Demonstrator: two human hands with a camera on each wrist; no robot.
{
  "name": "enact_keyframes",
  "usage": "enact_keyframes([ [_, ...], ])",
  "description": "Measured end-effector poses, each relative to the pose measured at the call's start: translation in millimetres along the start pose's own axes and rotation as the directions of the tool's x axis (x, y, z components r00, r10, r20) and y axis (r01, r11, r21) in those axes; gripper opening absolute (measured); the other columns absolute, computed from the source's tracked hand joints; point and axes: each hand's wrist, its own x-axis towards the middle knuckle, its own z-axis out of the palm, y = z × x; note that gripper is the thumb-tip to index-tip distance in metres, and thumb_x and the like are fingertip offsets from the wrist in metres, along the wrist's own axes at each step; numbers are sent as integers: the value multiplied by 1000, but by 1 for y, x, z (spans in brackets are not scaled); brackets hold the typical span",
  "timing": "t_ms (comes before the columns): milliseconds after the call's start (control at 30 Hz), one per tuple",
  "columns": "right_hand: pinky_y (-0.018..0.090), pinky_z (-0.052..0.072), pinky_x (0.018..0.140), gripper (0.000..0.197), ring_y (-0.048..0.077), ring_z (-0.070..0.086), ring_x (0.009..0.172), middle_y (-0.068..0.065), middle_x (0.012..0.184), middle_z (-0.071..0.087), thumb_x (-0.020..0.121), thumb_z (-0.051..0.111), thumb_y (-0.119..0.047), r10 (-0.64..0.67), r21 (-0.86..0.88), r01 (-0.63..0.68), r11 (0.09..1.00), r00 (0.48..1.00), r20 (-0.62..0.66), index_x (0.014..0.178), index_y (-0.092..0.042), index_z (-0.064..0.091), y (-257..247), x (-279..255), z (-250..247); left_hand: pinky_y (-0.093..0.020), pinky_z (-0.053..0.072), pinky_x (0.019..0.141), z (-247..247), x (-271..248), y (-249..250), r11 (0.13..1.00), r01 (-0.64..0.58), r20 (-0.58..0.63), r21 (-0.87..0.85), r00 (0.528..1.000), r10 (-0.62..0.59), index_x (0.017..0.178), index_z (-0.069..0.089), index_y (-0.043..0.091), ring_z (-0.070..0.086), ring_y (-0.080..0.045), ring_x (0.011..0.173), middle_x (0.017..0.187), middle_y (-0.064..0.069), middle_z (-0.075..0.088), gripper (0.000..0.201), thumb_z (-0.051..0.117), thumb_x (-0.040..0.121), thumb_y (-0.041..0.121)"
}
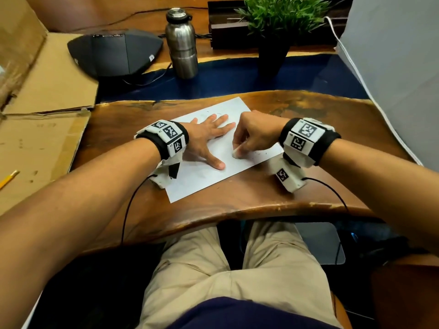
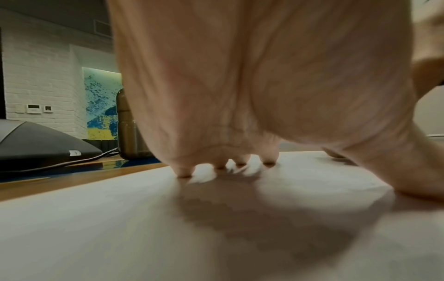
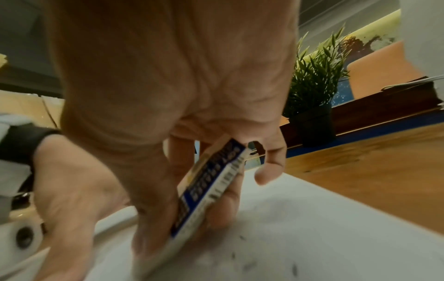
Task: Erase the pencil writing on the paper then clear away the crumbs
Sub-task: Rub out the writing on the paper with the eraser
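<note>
A white sheet of paper (image 1: 202,176) lies tilted on the wooden desk. My left hand (image 1: 209,136) lies flat on it with fingers spread, and in the left wrist view its fingertips (image 2: 185,174) press on the sheet (image 2: 120,228). My right hand (image 1: 251,138) pinches a white eraser (image 1: 236,153) whose end touches the paper near the right edge. The right wrist view shows the eraser (image 3: 209,190) in a blue and white sleeve between thumb and fingers. Dark crumbs (image 3: 247,266) lie on the paper (image 3: 312,218) beside it, and the crumbs (image 1: 261,153) also show to the right of the eraser.
A steel bottle (image 1: 181,43), a dark speaker unit (image 1: 114,53) and a potted plant (image 1: 275,32) stand at the back of the desk. Cardboard (image 1: 35,110) covers the left side, with a yellow pencil (image 1: 8,179) on it. A white panel (image 1: 399,67) stands at right.
</note>
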Motion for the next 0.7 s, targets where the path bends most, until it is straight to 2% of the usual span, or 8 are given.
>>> enact_keyframes([
  [67, 19, 43, 59, 10, 3, 58, 65, -14, 70, 69, 79, 83, -33, 3, 1, -3, 1000, 1000, -1, 81, -24, 79, -1, 6, -8, -56, -10, 118, -1, -1, 2, 1000, -1, 1, 8, 1000, 1, 152, -17, 37, -26, -18, 147, 158, 7, -32, 126, 57, 61, 82],
  [200, 22, 44, 59, 18, 7, 60, 68, -3, 79, 74, 80, 81, -34, 49, 40, -42, 998, 979, -198, 88, -17, 81, 0, 26, -8, -55, -11, 117, -1, -2, 2, 1000, -5, -12, -6, 1000, 5, 154, -12, 37, -25, -19, 147, 160, 6, -29, 122, 61, 65, 78],
  [267, 22, 43, 60, 15, 5, 57, 64, -7, 73, 71, 81, 81, -33, 22, 46, -14, 999, 984, -176, 85, -18, 80, 3, 19, 0, -55, -11, 118, -1, -2, 2, 1000, -9, -12, -7, 1000, 9, 154, -13, 37, -25, -19, 147, 159, 6, -29, 124, 60, 63, 80],
  [400, 14, 43, 59, 8, 0, 59, 60, -15, 69, 70, 80, 83, -30, -34, 39, 30, 999, 996, 88, 83, -24, 79, 5, 0, -4, -57, -9, 118, 0, -2, 0, 1000, -4, -10, -9, 1000, 3, 151, -19, 37, -26, -18, 147, 159, 8, -31, 127, 58, 60, 82],
  [433, 14, 43, 59, 9, 1, 59, 61, -15, 71, 71, 79, 83, -29, -36, 41, 33, 999, 996, 82, 85, -23, 80, 4, 2, -6, -57, -9, 118, 0, -2, 1, 1000, -3, -9, -9, 1000, 3, 152, -18, 37, -26, -18, 147, 159, 8, -30, 127, 59, 61, 81],
  [567, 14, 39, 52, 16, 6, 58, 64, -5, 75, 73, 78, 83, -33, -14, 102, 32, 994, 985, -170, 85, -19, 81, -6, 27, -5, -55, -11, 118, 0, -5, 2, 998, -20, -41, -62, 999, 18, 156, -3, 35, -24, -16, 147, 163, 7, -19, 118, 66, 68, 74],
  [633, 12, 38, 51, 16, 5, 57, 63, -7, 73, 71, 79, 82, -33, -26, 82, 42, 996, 983, -179, 86, -18, 81, -5, 27, 0, -54, -12, 118, 1, -5, 0, 997, -18, -48, -72, 999, 14, 156, -7, 34, -24, -15, 147, 163, 8, -19, 123, 66, 66, 75],
  [700, 12, 38, 52, 15, 2, 57, 60, -13, 68, 69, 79, 82, -35, -36, 76, 44, 996, 995, -93, 85, -21, 80, 3, 15, 0, -53, -11, 119, 1, -3, 0, 999, -8, -44, -50, 999, 6, 154, -16, 31, -25, -14, 147, 161, 8, -25, 129, 65, 65, 77],
])
